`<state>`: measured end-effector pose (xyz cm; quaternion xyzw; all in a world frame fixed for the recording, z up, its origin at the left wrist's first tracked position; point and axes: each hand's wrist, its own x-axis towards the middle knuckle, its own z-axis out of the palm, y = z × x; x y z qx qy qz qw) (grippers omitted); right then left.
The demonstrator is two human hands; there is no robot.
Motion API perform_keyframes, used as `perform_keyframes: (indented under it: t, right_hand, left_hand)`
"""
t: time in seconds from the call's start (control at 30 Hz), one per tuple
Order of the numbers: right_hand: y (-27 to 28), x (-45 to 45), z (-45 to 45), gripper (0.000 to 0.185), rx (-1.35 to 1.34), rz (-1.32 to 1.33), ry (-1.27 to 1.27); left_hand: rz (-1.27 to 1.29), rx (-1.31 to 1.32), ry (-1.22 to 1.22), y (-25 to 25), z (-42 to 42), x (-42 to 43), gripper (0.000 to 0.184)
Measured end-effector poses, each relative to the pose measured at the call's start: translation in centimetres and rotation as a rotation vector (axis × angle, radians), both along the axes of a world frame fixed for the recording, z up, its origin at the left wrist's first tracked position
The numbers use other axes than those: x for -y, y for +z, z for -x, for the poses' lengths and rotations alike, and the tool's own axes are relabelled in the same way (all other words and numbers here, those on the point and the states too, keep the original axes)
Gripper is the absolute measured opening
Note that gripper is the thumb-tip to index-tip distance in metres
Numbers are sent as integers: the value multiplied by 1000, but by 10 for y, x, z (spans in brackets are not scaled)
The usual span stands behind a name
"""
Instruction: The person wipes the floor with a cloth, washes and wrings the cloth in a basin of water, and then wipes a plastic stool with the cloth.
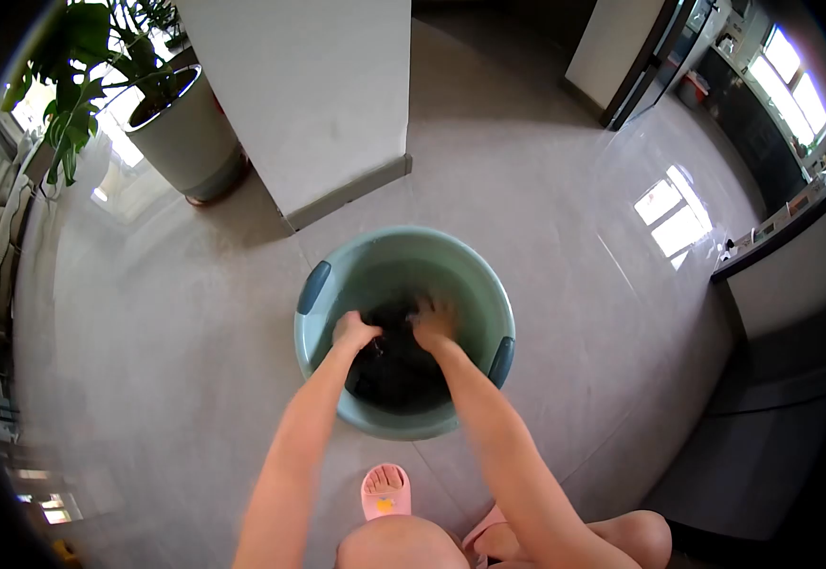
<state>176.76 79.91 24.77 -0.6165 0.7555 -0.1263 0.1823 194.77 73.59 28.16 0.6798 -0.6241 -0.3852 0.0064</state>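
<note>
A round green basin (pixel 403 234) stands on the floor in front of me, with a bunched black cloth (pixel 399 375) low inside it. At the left side of the cloth, my left hand (pixel 354 332) is closed on its edge, fingers partly hidden. My right hand (pixel 435 321) is over the cloth's upper right part, smeared by motion, with its fingers looking stretched out and apart. Both forearms reach in over the near rim. Whether water lies under the cloth I cannot tell.
Pink slippers (pixel 386 488) are on my feet, just short of the basin. Beyond it stand a white wall corner (pixel 337 123) and a potted plant (pixel 185 142). A dark cabinet (pixel 764 417) is at the right, on a grey tiled floor (pixel 565 237).
</note>
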Motion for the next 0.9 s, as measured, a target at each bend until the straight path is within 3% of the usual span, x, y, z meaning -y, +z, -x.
perform_keyframes:
  t: [0.03,0.13,0.2,0.23,0.27,0.3,0.33,0.37,0.4,0.43,0.47,0.5,0.57,0.6,0.63,0.73,0.77,0.8,0.83,0.87,0.9]
  right_hand:
    - [-2,1,2,49,0,1,-3]
    - [7,1,2,50,-13,68,145]
    - [82,1,-4,51,235,-107,-16]
    - [78,0,-11,51,300,-150,-57]
    - [74,-1,-18,51,362,-191,-101]
    - [23,-5,-31,46,342,61,-130]
    - [16,-2,-35,43,425,65,-142]
    - [8,0,-40,40,508,69,-154]
    - [1,3,-45,37,590,73,-167]
    - [51,-7,-54,38,461,-2,-207]
    - [64,-17,-66,41,501,135,-231]
    - [75,-27,-80,45,542,275,-252]
    - [120,-45,-103,43,732,403,-248]
    - [134,-48,-110,48,621,443,-223]
    - [136,-43,-112,42,470,463,-215]
    - [130,-8,-93,21,443,397,-209]
    - [113,4,-88,22,349,555,-236]
    - [105,12,-79,21,318,535,-210]
    - [97,17,-65,21,288,514,-185]
    - [89,20,-50,21,219,479,-170]
    - [78,21,-35,21,154,443,-154]
  left_hand:
    - [72,-195,199,-16,-3,-2,53]
    - [29,-168,368,-40,4,-10,66]
    - [75,-747,344,-42,12,-28,84]
    - [75,-742,342,-26,17,-30,84]
    - [-126,-932,478,-10,22,-27,91]
    - [-336,-1117,610,3,29,-27,99]
    - [-231,-1040,649,-14,38,-26,85]
    - [-235,-1044,643,-21,37,-24,85]
    - [-512,-1207,688,-26,36,-20,76]
    - [-801,-1355,728,-30,36,-19,72]
    - [-708,-1422,669,-27,38,-17,68]
    - [-994,-1818,427,-86,25,0,64]
    - [-941,-1896,505,-51,22,-13,51]
    - [-923,-1920,531,-30,22,-21,47]
    - [-913,-2126,513,-12,34,-28,45]
    - [-840,-2748,444,29,76,-51,39]
    - [-749,-2644,427,29,73,-50,38]
    - [-647,-2253,532,30,59,-48,38]
    - [-703,-1638,585,35,34,-44,38]
    - [-674,-1309,613,38,26,-42,39]
    - [-618,-1145,622,41,23,-42,44]
